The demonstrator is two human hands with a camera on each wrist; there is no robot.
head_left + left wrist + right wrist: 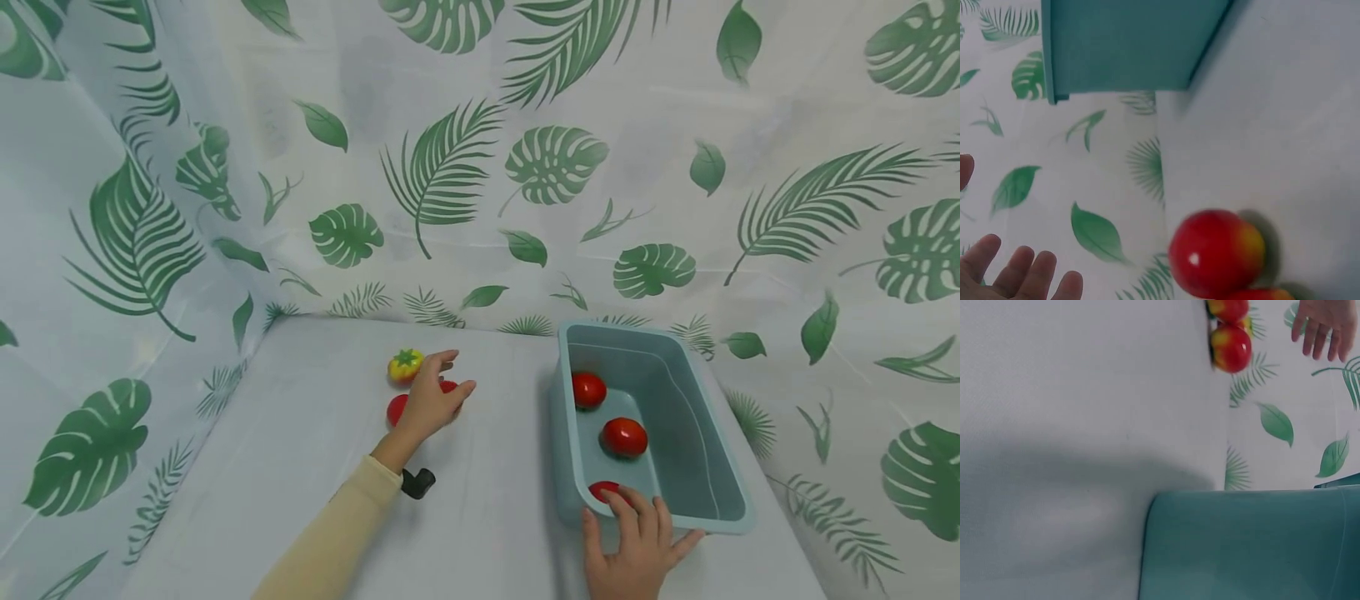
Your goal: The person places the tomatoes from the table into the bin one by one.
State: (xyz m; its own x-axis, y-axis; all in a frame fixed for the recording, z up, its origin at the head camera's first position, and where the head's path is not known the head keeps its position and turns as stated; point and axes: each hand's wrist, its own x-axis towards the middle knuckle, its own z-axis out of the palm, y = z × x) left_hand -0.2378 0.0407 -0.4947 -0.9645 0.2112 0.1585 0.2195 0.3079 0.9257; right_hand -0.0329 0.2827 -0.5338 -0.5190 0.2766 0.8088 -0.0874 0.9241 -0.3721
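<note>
My left hand (429, 402) is over a small group of toy-like fruit on the table, its fingers and thumb apart with nothing between them. Beside it lie a yellow-and-red fruit with a green leafy top (406, 364) and a red fruit (397, 409); another is partly hidden behind the hand. The left wrist view shows one red fruit (1215, 254) with a yellow patch. My right hand (633, 546) is at the near rim of a blue-grey bin (678, 433), fingertips over the edge. Inside the bin are red fruits (625, 437), one close to those fingertips.
A white cloth covers the table (495, 475). Behind and beside it hang white sheets (465, 275) with green leaf prints. The bin stands on the right side of the table, and a black device (417, 483) shows at my left wrist.
</note>
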